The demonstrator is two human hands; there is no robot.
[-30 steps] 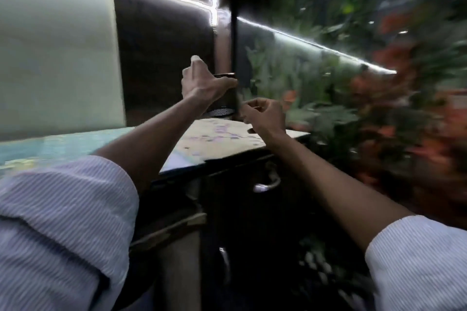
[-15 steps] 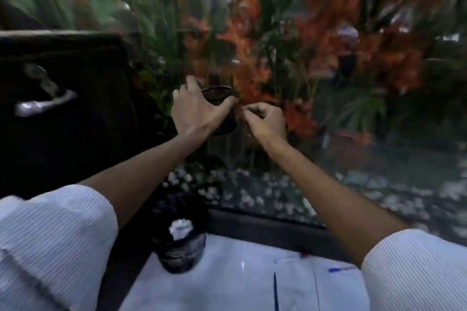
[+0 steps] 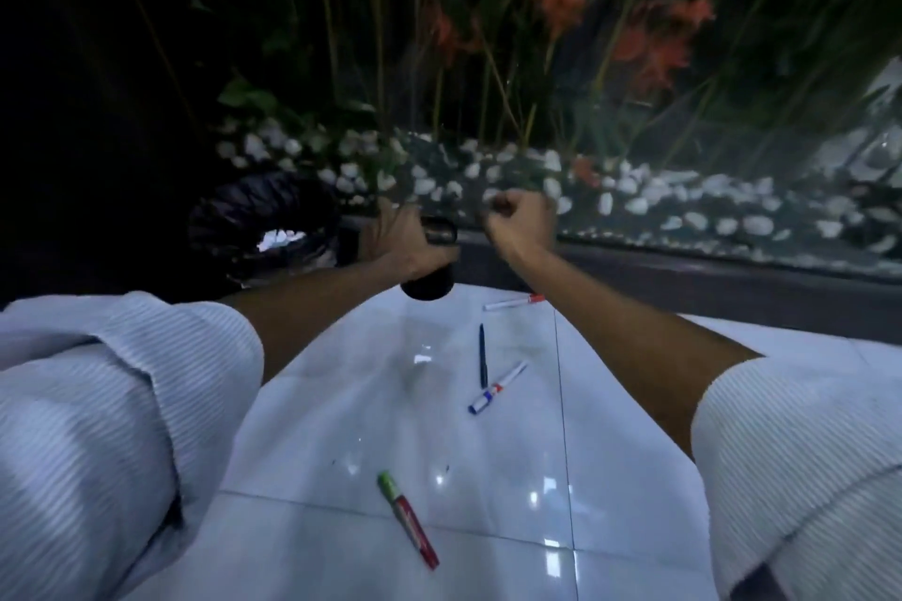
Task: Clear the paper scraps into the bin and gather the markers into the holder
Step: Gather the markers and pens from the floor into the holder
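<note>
Glossy white floor tiles [image 3: 488,493] mirror ceiling lights beneath smooth plastic markers [image 3: 407,520]; a crinkled, shiny black plastic liner [image 3: 254,210] wraps the bin, and ribbed pale cloth sleeves [image 3: 97,429] look matt.

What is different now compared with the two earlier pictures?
The view has swung down from the counter to the white floor, where four markers lie. The left hand still grips the black holder, and the right hand stays curled beside it.

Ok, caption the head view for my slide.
Left hand grips the black holder above four markers on the white floor.
</note>
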